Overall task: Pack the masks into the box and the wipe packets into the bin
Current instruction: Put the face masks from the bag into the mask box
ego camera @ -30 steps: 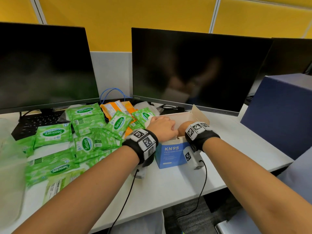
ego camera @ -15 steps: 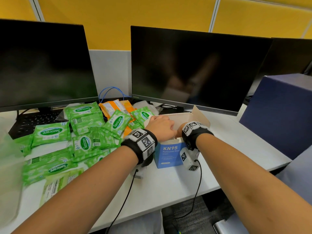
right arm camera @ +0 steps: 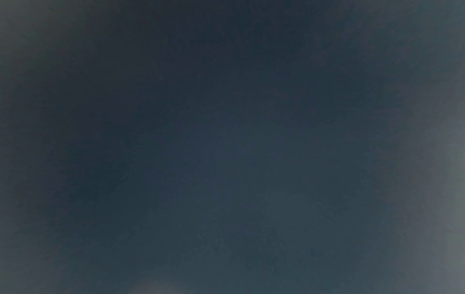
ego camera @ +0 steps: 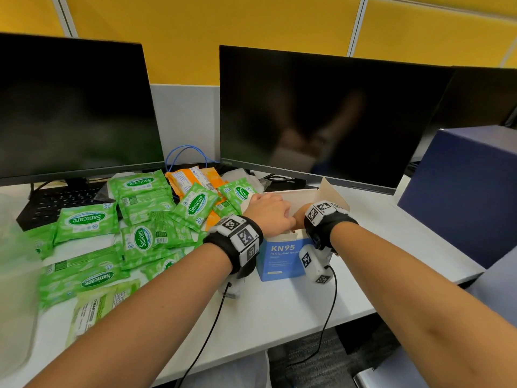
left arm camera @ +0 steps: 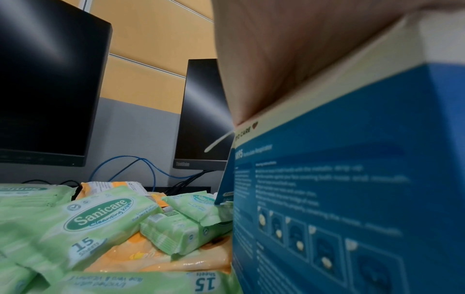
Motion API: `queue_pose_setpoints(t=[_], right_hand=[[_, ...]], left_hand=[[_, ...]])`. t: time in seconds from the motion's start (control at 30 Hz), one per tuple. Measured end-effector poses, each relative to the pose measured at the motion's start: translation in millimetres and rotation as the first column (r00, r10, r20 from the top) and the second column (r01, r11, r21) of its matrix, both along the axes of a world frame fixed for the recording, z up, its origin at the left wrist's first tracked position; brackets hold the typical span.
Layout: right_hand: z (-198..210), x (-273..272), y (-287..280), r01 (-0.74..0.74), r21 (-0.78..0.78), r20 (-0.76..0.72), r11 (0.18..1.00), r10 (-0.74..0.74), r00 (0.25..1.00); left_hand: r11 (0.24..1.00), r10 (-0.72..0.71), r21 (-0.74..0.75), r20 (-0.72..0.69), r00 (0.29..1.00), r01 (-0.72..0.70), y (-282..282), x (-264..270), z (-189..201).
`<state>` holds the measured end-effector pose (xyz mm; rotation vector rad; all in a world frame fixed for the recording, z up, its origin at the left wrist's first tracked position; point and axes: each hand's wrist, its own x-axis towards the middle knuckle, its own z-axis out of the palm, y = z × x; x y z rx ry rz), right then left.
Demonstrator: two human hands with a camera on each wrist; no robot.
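Observation:
The blue KN95 mask box (ego camera: 279,259) stands open on the white desk, its flap (ego camera: 331,193) raised at the back. My left hand (ego camera: 268,214) lies over the box's left rim with its fingers curled down inside; the left wrist view shows the palm (left arm camera: 289,59) on the box's top edge (left arm camera: 352,179). My right hand (ego camera: 300,219) reaches down into the box, and its fingers are hidden. The right wrist view is dark. No mask shows. Green wipe packets (ego camera: 140,236) and orange ones (ego camera: 190,177) lie spread to the left, and appear again as packets (left arm camera: 100,216) close by.
A translucent bin (ego camera: 14,275) stands at the far left edge. Two dark monitors (ego camera: 321,113) rise behind, with a keyboard (ego camera: 61,200) and a blue cable (ego camera: 184,152). A navy block (ego camera: 461,191) stands at the right. The desk's front edge (ego camera: 279,340) is near.
My right wrist has shifted a little left and lower into the box. The left hand stays on the rim.

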<state>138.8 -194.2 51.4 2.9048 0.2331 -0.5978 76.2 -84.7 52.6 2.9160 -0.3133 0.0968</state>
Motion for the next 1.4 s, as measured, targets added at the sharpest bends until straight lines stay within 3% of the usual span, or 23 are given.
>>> queue_pose_setpoints(t=[0.17, 0.23, 0.33, 0.4, 0.47, 0.57, 0.6, 0.73, 0.83, 0.93, 1.1, 1.17, 1.3, 1.33, 1.4], right_hand=[[-4.0, 13.2, 1.8, 0.005, 0.033, -0.079, 0.999, -0.002, 0.997], [4.5, 16.8, -2.2, 0.058, 0.141, -0.100, 0.988, -0.045, 0.994], [18.6, 15.3, -1.1, 0.185, 0.374, -0.253, 0.909, -0.093, 0.963], [21.4, 17.3, -0.9, 0.263, 0.517, -0.349, 0.814, -0.080, 0.934], [33.4, -0.3, 1.0, 0.344, 0.598, -0.425, 0.724, -0.077, 0.902], [48.2, -20.7, 2.9, 0.338, 0.664, -0.413, 0.667, -0.049, 0.909], [49.6, -21.3, 2.8, 0.322, 0.675, -0.393, 0.664, -0.047, 0.918], [38.1, -10.2, -3.0, 0.278, 0.528, -0.304, 0.803, -0.128, 0.944], [6.4, 12.1, -12.3, 0.196, 0.318, -0.200, 0.928, -0.137, 0.970], [-10.6, 14.3, -12.0, 0.124, 0.145, -0.240, 0.982, -0.086, 0.967], [3.9, 0.4, -1.7, 0.046, 0.332, -0.310, 0.942, 0.062, 0.949], [1.7, 2.0, -1.9, 0.135, 0.460, -0.356, 0.877, 0.043, 0.934], [22.8, -10.7, 1.3, 0.439, 0.696, -0.499, 0.569, -0.056, 0.865], [32.2, -14.0, 3.2, 0.430, 0.693, -0.482, 0.579, -0.071, 0.873], [46.1, -21.9, 6.4, 0.288, 0.604, -0.333, 0.743, -0.094, 0.938]], left_hand=[[0.999, 0.013, -0.034, 0.016, 1.000, -0.013, 1.8, 0.9, -1.2], [0.996, 0.013, -0.084, 0.049, 0.999, -0.009, 3.0, 1.5, -4.6], [0.979, 0.030, -0.205, 0.144, 0.989, 0.000, 4.6, 1.6, -9.9], [0.970, 0.089, -0.241, 0.179, 0.980, -0.044, 5.0, 1.7, -11.8], [0.959, 0.136, -0.267, 0.152, 0.979, -0.092, 4.3, 1.7, -12.3], [0.926, 0.126, -0.364, 0.054, 0.991, -0.098, 4.2, 0.7, -10.7], [0.932, 0.117, -0.350, 0.035, 0.992, -0.098, 5.4, 0.7, -10.0], [0.973, 0.128, -0.186, -0.040, 0.991, -0.133, 10.6, 1.9, -8.4], [0.974, 0.131, -0.177, -0.060, 0.990, -0.140, 7.9, 3.2, -6.9], [0.979, 0.143, -0.139, -0.069, 0.987, -0.151, 5.1, 4.4, -5.8], [0.983, 0.142, -0.106, -0.087, 0.986, -0.151, 5.5, 7.6, -7.0], [0.979, 0.126, -0.153, -0.065, 0.990, -0.134, 6.4, 9.6, -10.6], [0.911, 0.104, -0.406, 0.067, 0.992, -0.068, 9.1, 13.1, -17.0], [0.883, 0.113, -0.465, 0.079, 0.990, -0.064, 8.4, 14.4, -16.6], [0.839, 0.122, -0.539, 0.061, 0.991, -0.070, 6.2, 17.1, -14.8]])
